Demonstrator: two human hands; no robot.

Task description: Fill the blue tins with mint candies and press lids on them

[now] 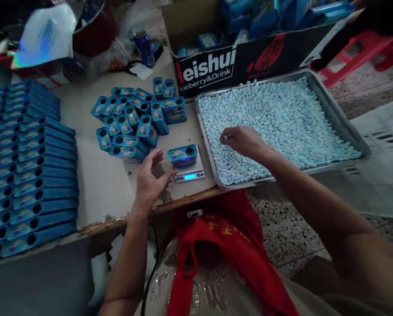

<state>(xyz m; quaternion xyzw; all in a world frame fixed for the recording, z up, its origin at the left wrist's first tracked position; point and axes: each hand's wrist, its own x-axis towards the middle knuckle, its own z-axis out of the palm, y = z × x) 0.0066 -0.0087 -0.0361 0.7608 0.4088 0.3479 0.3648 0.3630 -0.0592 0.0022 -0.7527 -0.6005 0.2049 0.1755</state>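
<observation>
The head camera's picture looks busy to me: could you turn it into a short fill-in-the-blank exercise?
1. Of the scale and the tray, the right hand is nearer to the ____.
2. The left hand is beside the scale, and the number of containers on that scale is ____.
3. The long stacked rows reach the picture's ____ edge.
4. The cloth with yellow lettering at the person's front is ____.

Missing words: tray; one; left; red.
</observation>
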